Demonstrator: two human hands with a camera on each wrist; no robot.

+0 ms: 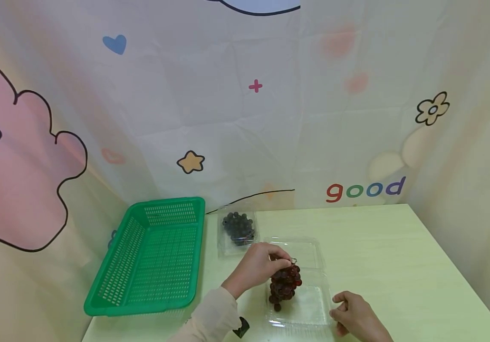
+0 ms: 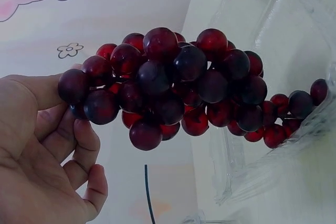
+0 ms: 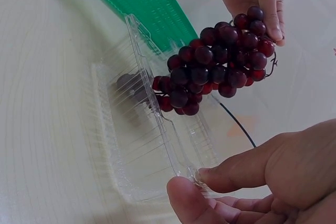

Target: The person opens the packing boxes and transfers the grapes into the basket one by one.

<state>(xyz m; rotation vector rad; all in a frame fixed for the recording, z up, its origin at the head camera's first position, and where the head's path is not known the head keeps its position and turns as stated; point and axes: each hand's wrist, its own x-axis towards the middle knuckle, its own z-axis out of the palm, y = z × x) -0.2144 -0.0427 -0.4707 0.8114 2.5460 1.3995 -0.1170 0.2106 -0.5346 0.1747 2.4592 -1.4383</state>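
- Pale cartoon-printed cloth (image 1: 223, 99) backs your light table (image 1: 369, 256).
- Your left hand (image 1: 258, 264) pinches the red grapes (image 1: 285, 286) by their upper end; their long axis hangs down over the open clear container (image 1: 311, 304).
- Your right hand (image 1: 355, 313), farther from the grapes, pinches the container's right edge.

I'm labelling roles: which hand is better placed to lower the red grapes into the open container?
Likely the left hand, holding the red grapes over the clear container, whose edge the right hand grips.
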